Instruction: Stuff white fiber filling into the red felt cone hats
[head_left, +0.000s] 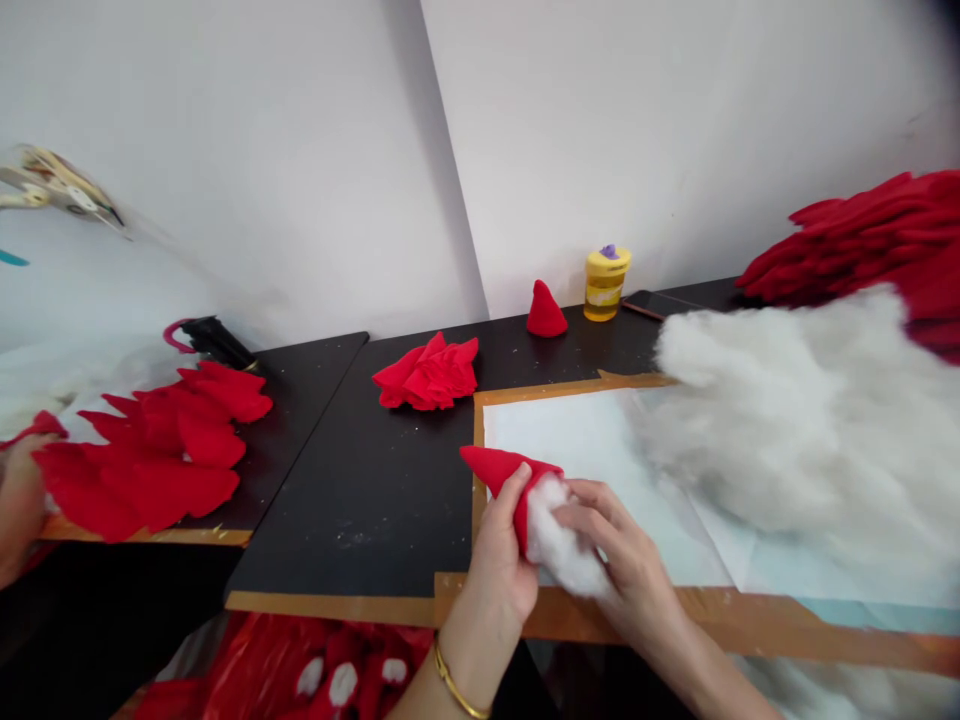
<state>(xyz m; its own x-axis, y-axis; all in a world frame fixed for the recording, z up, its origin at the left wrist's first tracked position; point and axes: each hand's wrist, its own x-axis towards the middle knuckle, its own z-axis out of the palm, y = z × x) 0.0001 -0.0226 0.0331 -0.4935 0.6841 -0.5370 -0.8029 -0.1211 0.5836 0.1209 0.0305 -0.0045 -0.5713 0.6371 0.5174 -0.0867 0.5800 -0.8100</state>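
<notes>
My left hand (504, 545) is closed round a red felt cone (501, 470), its tip pointing left and its open end facing right. A tuft of white stuffing (562, 545) bulges from that open end. My right hand (619, 540) presses its fingers on the tuft at the cone's mouth; part of the stuffing is hidden behind the fingers. Both hands are above the table's front edge, beside the white paper. A larger heap of fluffy stuffing (810, 420) lies to the right of my right hand.
Beyond my hands are a pile of flat red pieces (429, 375), an upright red cone (546, 312), a yellow-lidded jar (606, 285) and a phone (656, 304). More red pieces (150, 450) lie left, near another person's hand (22, 500). Red cloth (870, 240) is stacked back right.
</notes>
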